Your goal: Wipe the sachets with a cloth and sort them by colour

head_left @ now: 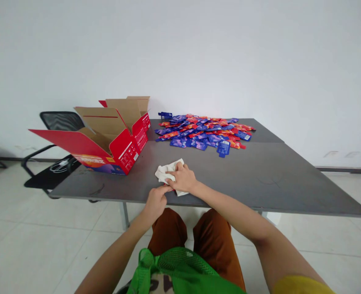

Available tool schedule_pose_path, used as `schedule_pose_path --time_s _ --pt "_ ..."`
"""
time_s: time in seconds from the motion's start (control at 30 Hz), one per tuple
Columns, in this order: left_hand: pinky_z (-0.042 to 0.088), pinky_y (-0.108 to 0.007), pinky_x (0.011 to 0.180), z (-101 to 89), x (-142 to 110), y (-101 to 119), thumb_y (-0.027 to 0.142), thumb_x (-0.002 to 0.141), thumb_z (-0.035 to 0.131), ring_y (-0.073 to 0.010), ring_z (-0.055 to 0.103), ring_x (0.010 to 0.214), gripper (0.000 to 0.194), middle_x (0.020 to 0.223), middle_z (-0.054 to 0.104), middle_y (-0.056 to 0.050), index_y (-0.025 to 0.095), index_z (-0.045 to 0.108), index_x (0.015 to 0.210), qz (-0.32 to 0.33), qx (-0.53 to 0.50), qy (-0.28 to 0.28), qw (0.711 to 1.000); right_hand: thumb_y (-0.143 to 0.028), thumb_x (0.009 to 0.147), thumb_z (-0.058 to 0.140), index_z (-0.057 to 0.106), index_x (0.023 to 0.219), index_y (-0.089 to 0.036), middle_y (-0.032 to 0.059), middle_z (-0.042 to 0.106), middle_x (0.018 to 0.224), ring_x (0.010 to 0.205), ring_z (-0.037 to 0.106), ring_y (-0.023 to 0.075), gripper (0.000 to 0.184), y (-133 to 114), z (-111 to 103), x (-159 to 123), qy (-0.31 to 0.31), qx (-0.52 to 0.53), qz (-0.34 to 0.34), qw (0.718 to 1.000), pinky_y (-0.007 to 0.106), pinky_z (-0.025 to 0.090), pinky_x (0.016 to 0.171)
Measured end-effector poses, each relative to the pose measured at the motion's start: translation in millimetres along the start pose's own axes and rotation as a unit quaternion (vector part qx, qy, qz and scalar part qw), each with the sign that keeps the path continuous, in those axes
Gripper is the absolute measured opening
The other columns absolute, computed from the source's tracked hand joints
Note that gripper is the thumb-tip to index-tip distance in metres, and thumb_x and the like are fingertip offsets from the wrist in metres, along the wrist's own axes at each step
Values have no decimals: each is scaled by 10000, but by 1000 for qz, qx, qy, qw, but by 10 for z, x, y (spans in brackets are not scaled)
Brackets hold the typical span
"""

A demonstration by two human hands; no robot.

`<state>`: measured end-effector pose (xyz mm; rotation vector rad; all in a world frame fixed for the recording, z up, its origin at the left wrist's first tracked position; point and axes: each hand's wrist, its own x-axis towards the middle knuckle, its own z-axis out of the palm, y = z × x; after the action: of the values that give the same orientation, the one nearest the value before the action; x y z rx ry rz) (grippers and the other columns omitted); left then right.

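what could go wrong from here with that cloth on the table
The white cloth under the right hand lies not far from the heap of blue and red packets, so a sweep that way could scatter them, perhaps off the grey table. The open red cardboard box sits at the table's left edge with its flaps spread, so a knock might tip it off.

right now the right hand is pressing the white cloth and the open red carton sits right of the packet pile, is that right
No: the open red carton sits left of the packet pile, as the head view shows. The right hand is pressing the white cloth as you said.
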<state>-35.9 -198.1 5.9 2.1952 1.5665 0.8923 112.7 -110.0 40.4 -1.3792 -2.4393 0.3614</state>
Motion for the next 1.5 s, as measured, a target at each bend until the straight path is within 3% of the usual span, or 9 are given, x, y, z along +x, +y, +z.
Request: schedule_pose_path --time_s 0.2,0.37,0.53,0.8,1.0,1.1,1.17,1.37,1.5 --pt "269 -389 1129 251 -217 65 -45 677 349 -206 367 1327 643 1359 495 -104 78 543 1278 27 185 26 982 -531 881 414 612 1205 -283 120 582 1195 1042 576 291 453 125 -256 317 -59 -21 99 993 406 449 844" --pt "298 -306 1105 -22 -125 58 -49 660 367 -155 405 1300 696 1370 489 -53 158 530 1304 26 203 -106 973 -408 938 383 492 1321 -328 3 601 1239 1100 558 202 406 215 -340 155 -20 53 1 998 282 420 890" --pt "335 -299 1072 -282 -47 102 -40 657 364 -150 466 1253 691 1323 547 -41 201 560 1274 44 190 -179 964 -494 922 381 330 1418 -356 61 586 1200 996 594 204 518 13 -89 -207 -72 -24 -144 987 311 453 834" --pt "169 -358 1144 -364 -17 187 -17 628 371 -133 298 1360 786 1452 380 -37 182 415 1387 61 250 -260 931 -491 934 268 479 1329 -275 124 643 1121 1009 609 278 498 109 -128 280 -73 -153 7 986 404 475 790" --pt "148 -411 1139 -501 102 55 -21 571 357 -127 326 1345 856 1443 372 16 267 431 1374 80 202 -307 927 -480 899 391 570 1225 -259 106 632 1093 972 611 252 433 158 -278 188 -59 -171 -81 980 350 480 773" --pt "254 -346 1103 -571 196 55 -12 622 355 -127 434 1276 751 1361 485 32 306 549 1275 84 145 -302 939 -447 865 464 485 1313 -317 75 598 1096 884 620 218 467 80 -205 -57 -71 -153 -215 962 319 484 727" --pt "305 -316 1071 -610 231 81 2 660 371 -136 485 1232 680 1310 538 33 315 599 1219 76 116 -292 946 -456 867 463 464 1326 -350 58 582 1087 865 619 204 471 56 -156 -140 -78 -143 -234 959 306 486 706" --pt "290 -377 1084 -525 133 114 -35 618 386 -157 461 1258 765 1348 498 45 355 556 1254 37 117 -265 956 -501 923 345 594 1181 -282 80 577 1123 967 595 228 420 130 -260 169 -59 -176 -72 980 340 474 793" --pt "279 -402 1098 -264 -34 119 -48 632 385 -173 446 1272 727 1343 514 -20 265 567 1262 18 162 -169 972 -455 916 392 610 1161 -257 96 538 1163 1014 559 237 384 151 -333 249 -69 -189 -80 976 349 452 840"
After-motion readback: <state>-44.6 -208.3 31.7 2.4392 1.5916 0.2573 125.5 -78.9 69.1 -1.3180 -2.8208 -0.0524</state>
